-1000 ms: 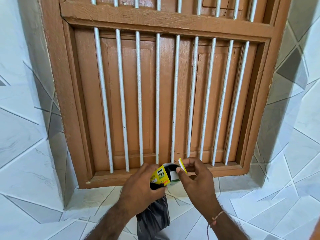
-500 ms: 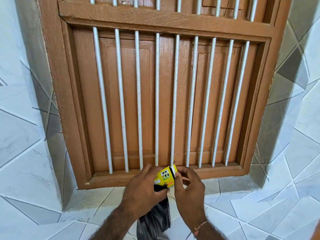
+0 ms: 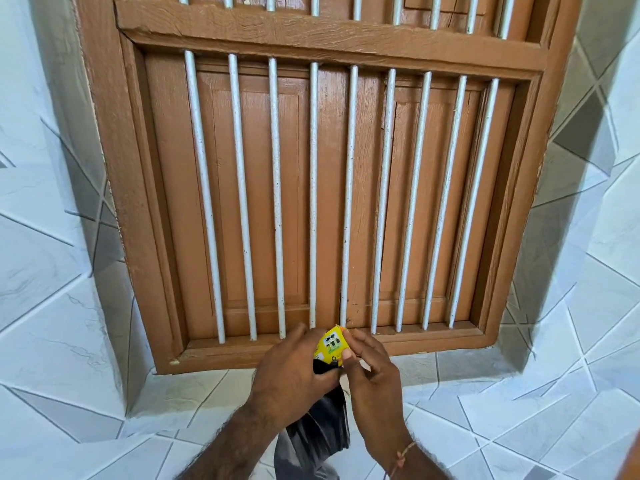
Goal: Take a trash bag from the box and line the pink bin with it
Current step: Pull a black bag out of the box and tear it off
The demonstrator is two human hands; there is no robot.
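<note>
Yellow box (image 3: 331, 344): small, mostly hidden between both hands, one printed face showing, upper corner pointing toward the barred wooden window (image 3: 311, 188); long axis unclear. Black trash bag (image 3: 317, 433): hangs downward from the box, lower end cut off. Left hand (image 3: 289, 377): fingers wrapped around box and bag. Right hand (image 3: 372, 379): thumb and forefinger pinching the box's right edge. Pink bin not visible.

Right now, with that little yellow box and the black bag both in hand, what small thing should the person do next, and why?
Probably set the yellow box down on the wooden window sill. The black trash bag already hangs out below the left hand, while the right hand pinches the box's end, so both hands need freeing to open the bag. No bin is in view.
</note>
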